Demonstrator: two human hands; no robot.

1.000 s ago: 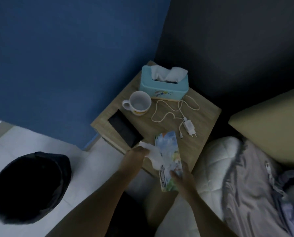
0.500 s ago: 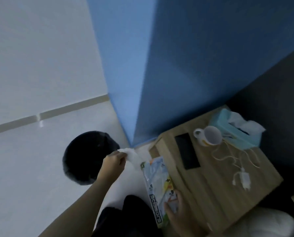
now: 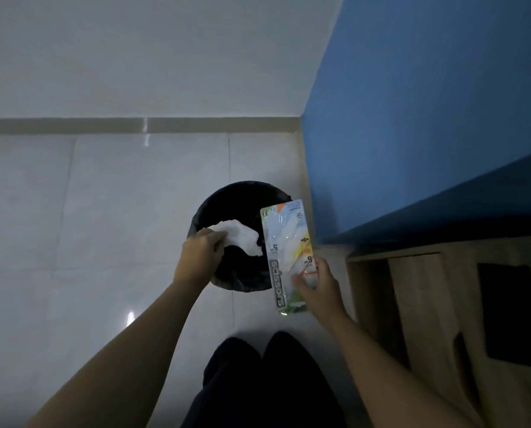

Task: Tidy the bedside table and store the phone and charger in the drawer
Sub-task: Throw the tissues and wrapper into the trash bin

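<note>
My left hand (image 3: pixel 198 257) grips a crumpled white tissue (image 3: pixel 241 236) directly over the open black bin (image 3: pixel 227 199) on the floor. My right hand (image 3: pixel 316 284) holds a scissors blister pack (image 3: pixel 284 239) upright at the bin's right rim. The wooden bedside table (image 3: pixel 418 304) stands at the right, its drawer front facing the floor. The black phone (image 3: pixel 509 313) lies flat on its top. The charger is out of view.
A blue wall (image 3: pixel 412 118) rises behind the table and beside the bin. White floor tiles (image 3: pixel 103 211) spread to the left, up to a white wall with a beige skirting. My dark-trousered knees (image 3: pixel 267 381) sit at the bottom centre.
The view has swung left from the table to the bin. Both hands carried the tissue and the scissors pack off the table and over to the bin.
</note>
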